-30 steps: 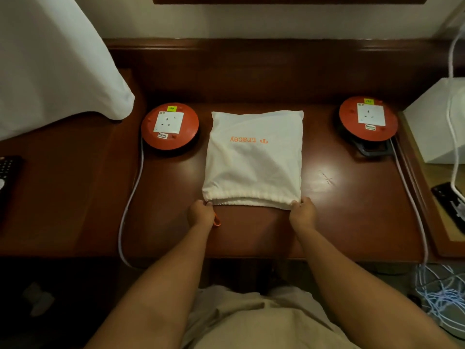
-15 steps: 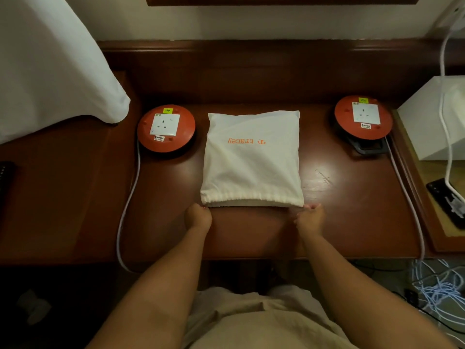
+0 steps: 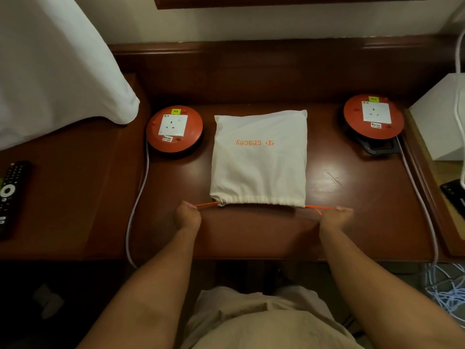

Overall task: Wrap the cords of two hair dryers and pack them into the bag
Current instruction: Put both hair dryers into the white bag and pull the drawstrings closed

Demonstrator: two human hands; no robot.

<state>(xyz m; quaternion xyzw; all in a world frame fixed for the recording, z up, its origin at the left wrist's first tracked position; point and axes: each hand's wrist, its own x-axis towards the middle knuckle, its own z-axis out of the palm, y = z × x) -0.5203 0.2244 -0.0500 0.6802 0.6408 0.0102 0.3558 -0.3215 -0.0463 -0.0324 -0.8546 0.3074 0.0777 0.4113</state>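
While lying flat in the middle of the wooden table (image 3: 251, 235), white bag (image 3: 259, 159) with orange writing on top, its gathered mouth at the near edge. Looks full and puffy; nothing of its insides showing. Orange drawstring (image 3: 206, 204) sticking out of the near left corner, and another orange bit (image 3: 317, 207) out of the near right corner. Left hand (image 3: 187, 217) just left of the bag's mouth, fingers curled tight and pinching the left string end. Right hand (image 3: 334, 219) just right of the mouth, fingers curled and pinching the right string end. Both strings stretched straight out sideways between bag and hands. Hands not touching the cloth, only the strings. Round red socket reel (image 3: 174, 129) on the far left, beside the bag. Second red socket reel (image 3: 374, 117) on the far right, well apart from the bag. Black remote (image 3: 10, 195) way over on the left. White box (image 3: 440, 122) on the right edge.
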